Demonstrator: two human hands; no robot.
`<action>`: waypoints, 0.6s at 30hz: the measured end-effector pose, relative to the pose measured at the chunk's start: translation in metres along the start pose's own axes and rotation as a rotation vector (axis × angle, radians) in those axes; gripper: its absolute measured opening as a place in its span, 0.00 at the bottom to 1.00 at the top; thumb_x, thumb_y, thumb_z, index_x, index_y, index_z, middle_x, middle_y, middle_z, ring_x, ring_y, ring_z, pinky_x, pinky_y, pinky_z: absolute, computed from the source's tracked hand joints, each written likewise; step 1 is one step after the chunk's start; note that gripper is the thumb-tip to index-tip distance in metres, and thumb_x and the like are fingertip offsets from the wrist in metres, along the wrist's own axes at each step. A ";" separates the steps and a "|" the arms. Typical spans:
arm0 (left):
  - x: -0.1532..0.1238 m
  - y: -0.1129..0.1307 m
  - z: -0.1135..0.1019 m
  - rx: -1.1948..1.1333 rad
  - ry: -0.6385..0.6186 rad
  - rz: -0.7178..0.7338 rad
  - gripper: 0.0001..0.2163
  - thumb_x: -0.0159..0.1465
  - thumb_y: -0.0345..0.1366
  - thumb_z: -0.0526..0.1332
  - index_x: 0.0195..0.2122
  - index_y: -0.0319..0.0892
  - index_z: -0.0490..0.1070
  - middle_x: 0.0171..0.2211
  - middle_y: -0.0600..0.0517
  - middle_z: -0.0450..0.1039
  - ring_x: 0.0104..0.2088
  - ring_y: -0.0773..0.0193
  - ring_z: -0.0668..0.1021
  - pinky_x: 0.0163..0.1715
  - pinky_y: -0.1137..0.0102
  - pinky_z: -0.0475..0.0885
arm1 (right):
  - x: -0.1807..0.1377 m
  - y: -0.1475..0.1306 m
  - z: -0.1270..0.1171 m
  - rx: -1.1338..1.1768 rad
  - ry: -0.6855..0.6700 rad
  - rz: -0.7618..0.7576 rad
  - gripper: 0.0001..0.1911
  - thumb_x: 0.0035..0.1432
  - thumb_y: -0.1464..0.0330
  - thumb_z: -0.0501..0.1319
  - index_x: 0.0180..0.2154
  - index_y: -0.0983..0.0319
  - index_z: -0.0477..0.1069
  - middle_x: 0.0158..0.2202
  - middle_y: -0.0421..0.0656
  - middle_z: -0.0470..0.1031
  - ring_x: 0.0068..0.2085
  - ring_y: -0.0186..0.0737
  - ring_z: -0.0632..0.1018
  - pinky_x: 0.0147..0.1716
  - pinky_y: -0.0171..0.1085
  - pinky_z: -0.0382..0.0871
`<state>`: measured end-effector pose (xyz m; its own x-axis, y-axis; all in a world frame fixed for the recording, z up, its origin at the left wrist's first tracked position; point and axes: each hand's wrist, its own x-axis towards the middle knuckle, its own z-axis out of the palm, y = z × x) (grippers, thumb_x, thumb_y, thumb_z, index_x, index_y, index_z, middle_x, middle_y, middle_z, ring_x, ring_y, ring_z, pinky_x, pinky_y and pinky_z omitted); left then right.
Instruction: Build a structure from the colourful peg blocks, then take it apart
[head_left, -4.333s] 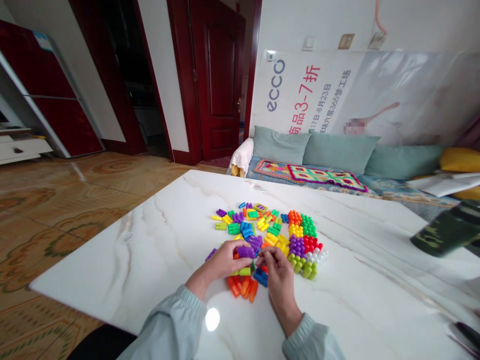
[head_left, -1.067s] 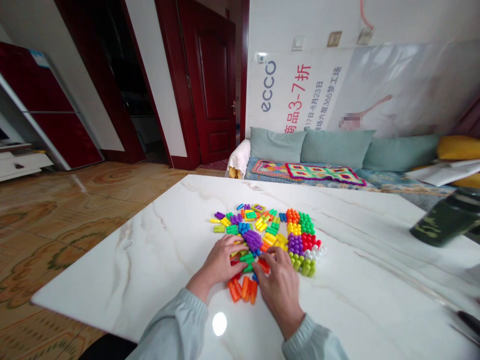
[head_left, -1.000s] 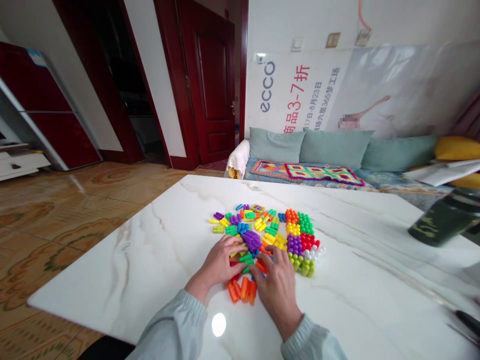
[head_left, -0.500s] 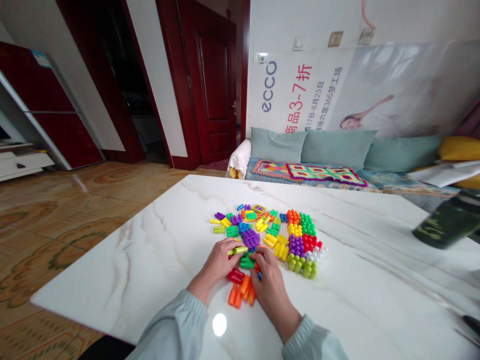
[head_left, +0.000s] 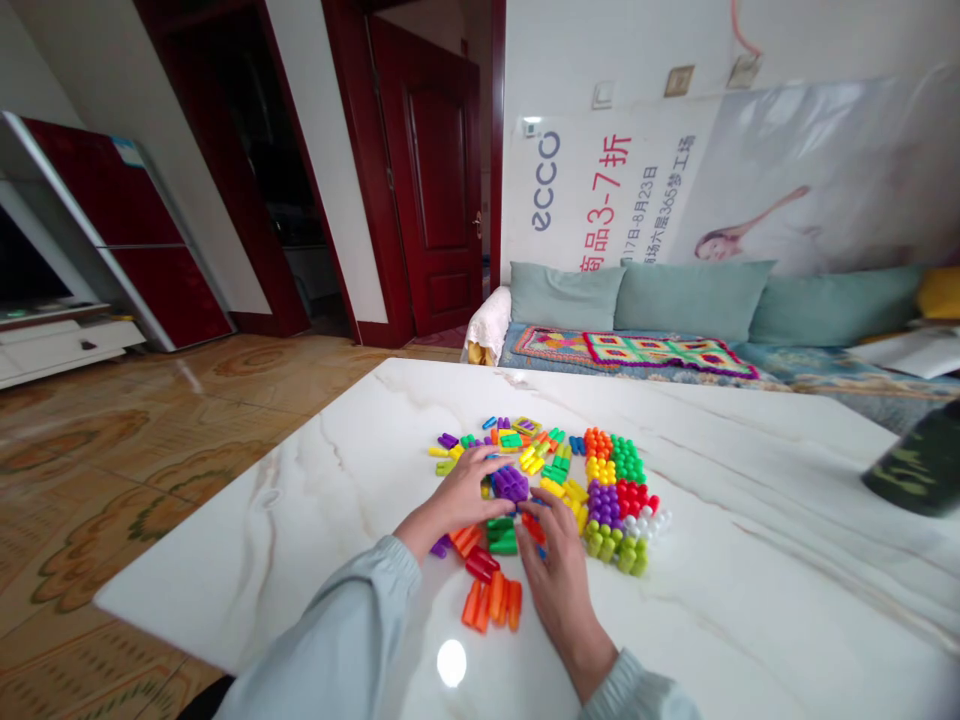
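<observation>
My left hand (head_left: 463,494) is over the left part of a pile of plastic building blocks, thumb and fingers spread apart. Its fingertips are close beside a purple block cluster (head_left: 511,484); whether they touch it I cannot tell. My right hand (head_left: 556,555) rests on the near side of the pile, fingers apart, around a red-orange block (head_left: 533,528) that is partly hidden. Between my hands lies a green block (head_left: 502,537). Nearer to me are a dark red block (head_left: 482,563) and orange blocks (head_left: 492,602).
Right of the loose pile, knobbed blocks stand grouped by colour, among them green (head_left: 627,460), red (head_left: 634,497) and lime ones (head_left: 615,545). A camouflage-patterned bottle (head_left: 919,465) stands at the right of the white marbled table (head_left: 315,520). Behind it is a sofa with cushions (head_left: 694,298).
My left hand has let go of a yellow-green block and moved up toward the purple cluster, its fingers opening. My right hand has stayed nearly in place. The view has shifted slightly.
</observation>
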<state>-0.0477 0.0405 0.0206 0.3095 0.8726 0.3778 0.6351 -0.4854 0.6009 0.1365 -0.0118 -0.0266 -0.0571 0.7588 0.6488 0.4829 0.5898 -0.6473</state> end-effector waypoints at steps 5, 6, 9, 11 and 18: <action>0.012 -0.004 0.019 0.176 -0.153 0.074 0.27 0.52 0.43 0.73 0.55 0.51 0.74 0.58 0.44 0.69 0.60 0.43 0.68 0.61 0.49 0.62 | -0.001 0.002 0.001 -0.026 -0.021 0.018 0.10 0.61 0.71 0.57 0.40 0.57 0.76 0.49 0.49 0.73 0.50 0.49 0.74 0.50 0.49 0.71; 0.012 -0.003 0.022 0.179 -0.126 0.069 0.24 0.54 0.42 0.72 0.53 0.50 0.75 0.55 0.44 0.71 0.58 0.44 0.69 0.60 0.50 0.64 | -0.001 0.003 0.001 -0.031 -0.025 0.017 0.10 0.60 0.72 0.57 0.40 0.57 0.76 0.48 0.49 0.73 0.51 0.49 0.74 0.50 0.50 0.71; 0.005 0.001 0.024 0.134 -0.039 0.064 0.18 0.55 0.34 0.70 0.47 0.47 0.78 0.51 0.44 0.72 0.53 0.49 0.73 0.56 0.55 0.68 | -0.002 0.004 0.002 -0.039 -0.018 0.014 0.11 0.58 0.74 0.57 0.39 0.58 0.76 0.48 0.49 0.73 0.50 0.49 0.74 0.50 0.49 0.71; -0.001 0.005 0.021 0.089 0.018 0.065 0.16 0.54 0.27 0.67 0.44 0.47 0.78 0.49 0.46 0.72 0.51 0.51 0.74 0.55 0.57 0.69 | -0.002 0.005 0.002 -0.046 -0.012 0.006 0.11 0.57 0.74 0.57 0.38 0.58 0.76 0.48 0.48 0.73 0.50 0.49 0.75 0.48 0.48 0.72; 0.003 0.014 0.001 -0.200 0.356 -0.050 0.19 0.55 0.25 0.63 0.46 0.48 0.78 0.48 0.48 0.77 0.51 0.53 0.76 0.58 0.56 0.68 | -0.003 0.003 0.003 -0.056 0.001 0.001 0.11 0.58 0.74 0.55 0.36 0.58 0.75 0.49 0.48 0.73 0.50 0.47 0.74 0.49 0.46 0.71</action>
<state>-0.0376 0.0368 0.0297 -0.0046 0.8391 0.5439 0.4820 -0.4747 0.7364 0.1356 -0.0115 -0.0310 -0.0553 0.7593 0.6484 0.5314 0.5721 -0.6247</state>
